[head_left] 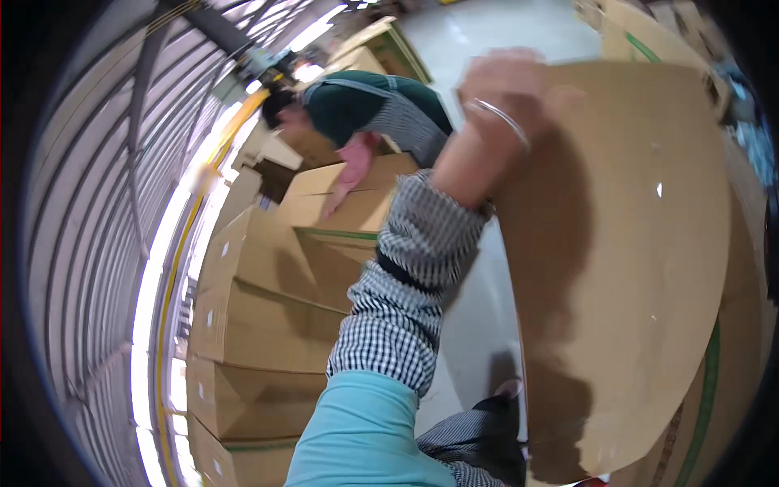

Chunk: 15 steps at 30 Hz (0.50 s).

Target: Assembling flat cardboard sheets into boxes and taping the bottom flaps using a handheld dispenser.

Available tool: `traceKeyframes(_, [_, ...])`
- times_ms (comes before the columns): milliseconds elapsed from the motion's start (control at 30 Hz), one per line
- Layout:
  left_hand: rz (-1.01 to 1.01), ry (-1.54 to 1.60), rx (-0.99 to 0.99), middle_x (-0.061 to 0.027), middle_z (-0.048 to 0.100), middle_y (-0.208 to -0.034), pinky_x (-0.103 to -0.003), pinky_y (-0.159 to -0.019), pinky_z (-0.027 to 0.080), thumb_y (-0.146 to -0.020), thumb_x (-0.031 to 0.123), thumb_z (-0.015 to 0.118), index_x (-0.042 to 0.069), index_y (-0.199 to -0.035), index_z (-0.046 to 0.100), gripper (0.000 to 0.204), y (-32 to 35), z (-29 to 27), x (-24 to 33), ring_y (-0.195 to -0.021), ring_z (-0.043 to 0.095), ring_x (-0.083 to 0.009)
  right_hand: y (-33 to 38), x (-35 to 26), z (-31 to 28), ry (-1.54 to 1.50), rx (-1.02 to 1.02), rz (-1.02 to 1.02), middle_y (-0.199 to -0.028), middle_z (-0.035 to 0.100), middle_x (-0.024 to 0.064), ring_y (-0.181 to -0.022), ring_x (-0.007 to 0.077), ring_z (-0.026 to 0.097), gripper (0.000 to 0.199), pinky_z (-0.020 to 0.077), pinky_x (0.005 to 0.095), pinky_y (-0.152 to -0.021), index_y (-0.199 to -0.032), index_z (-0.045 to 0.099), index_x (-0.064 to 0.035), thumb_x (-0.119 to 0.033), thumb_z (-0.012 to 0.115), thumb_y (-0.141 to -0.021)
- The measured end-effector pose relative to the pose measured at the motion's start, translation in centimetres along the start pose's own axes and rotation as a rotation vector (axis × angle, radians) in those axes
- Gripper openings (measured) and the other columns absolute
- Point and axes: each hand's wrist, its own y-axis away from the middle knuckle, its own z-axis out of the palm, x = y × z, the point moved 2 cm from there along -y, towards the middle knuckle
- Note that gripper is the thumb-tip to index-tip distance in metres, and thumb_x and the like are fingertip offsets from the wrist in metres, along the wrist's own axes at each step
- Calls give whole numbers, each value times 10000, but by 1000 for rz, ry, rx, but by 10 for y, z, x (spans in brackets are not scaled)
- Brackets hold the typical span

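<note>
My left arm, in a turquoise sleeve with a black-and-white checked sleeve cover, reaches up and across the view. At the upper left corner of a large brown cardboard sheet (641,243) is my left hand (515,101), with a metal bangle at the wrist. It looks closed on the sheet's edge, though motion blurs the fingers. The sheet stands on the right, its broad face toward me, with the arm's shadow down its left side. My right hand is out of sight.
On the left, cardboard boxes (268,325) are stacked in several layers. Behind them a co-worker (373,114) in a dark green top and checked apron leans over a box. Grey floor (479,325) runs between stack and sheet. More cardboard with green tape (706,406) lies behind the sheet.
</note>
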Motion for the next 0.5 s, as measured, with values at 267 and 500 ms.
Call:
traceKeyframes(267, [15, 547, -932, -213, 373, -1543, -612, -1198, 204, -824, 262, 676, -8, -1467, 384, 756, 204, -127, 131, -1485, 292, -359, -63, -188, 45, -246, -119, -230, -1174, 644, 137, -1019, 282, 645, 502, 578, 430, -816, -1265, 622, -51, -407, 699, -920])
traceKeyframes(500, [-255, 533, -958, -193, 177, -1664, -639, -1203, 145, -825, 514, 734, 53, -1537, 328, 940, 335, -120, 82, -1548, 126, -393, -74, -291, 87, -324, -211, -280, -1205, 628, 131, -1034, 270, 633, 506, 578, 429, -816, -1275, 623, -52, -414, 694, -928])
